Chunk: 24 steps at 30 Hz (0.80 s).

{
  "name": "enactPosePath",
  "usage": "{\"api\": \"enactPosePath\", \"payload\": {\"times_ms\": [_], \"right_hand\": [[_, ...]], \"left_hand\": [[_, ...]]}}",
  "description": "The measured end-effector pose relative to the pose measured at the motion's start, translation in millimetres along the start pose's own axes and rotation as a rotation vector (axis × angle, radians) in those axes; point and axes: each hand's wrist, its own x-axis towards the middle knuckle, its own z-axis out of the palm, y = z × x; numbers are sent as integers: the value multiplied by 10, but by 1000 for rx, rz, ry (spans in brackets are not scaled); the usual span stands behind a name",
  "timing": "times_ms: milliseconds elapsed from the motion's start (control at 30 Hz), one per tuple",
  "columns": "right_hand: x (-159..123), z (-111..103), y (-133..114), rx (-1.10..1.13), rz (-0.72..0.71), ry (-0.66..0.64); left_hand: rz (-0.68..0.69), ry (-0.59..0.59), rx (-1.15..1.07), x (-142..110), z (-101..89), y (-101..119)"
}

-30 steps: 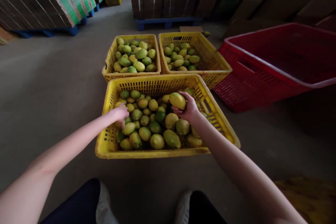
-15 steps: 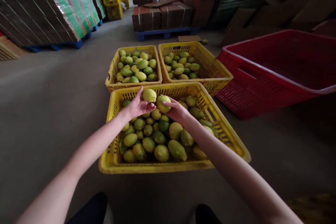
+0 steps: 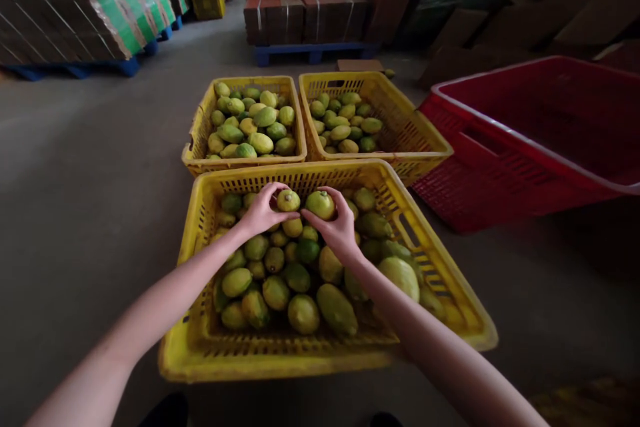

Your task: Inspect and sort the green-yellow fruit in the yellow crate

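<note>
While left hand [image 3: 264, 213] grips fruit [image 3: 289, 200], right hand [image 3: 341, 227] second fruit [image 3: 320, 205], at twelve o'clock over near crate [image 3: 280, 367], we should squeeze lightly.

2 held frts [image 3: 319, 205], 3 adjoining frt crates [image 3: 280, 367]

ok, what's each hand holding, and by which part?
Left hand: a yellow-green fruit, gripped around its left side. Right hand: a second fruit, gripped around its right side.
</note>
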Motion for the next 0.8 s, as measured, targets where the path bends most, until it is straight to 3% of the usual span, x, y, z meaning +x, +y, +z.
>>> {"api": "enactPosePath", "payload": {"times_ms": [133,300,633,800], "right_hand": [[12,-47,14,-196,-171,-8],[-11,-53,44,-223,-326,8],[-11,-82,-38,-162,-347,27],[-17,-70,10,-140,-331,15]], "left_hand": [[84,10,39,-16,40,-18],[104,35,31,19,1,-57],[24,-9,-146,-44,30,63],[-114,-28,-310,-61,26,93]]}}
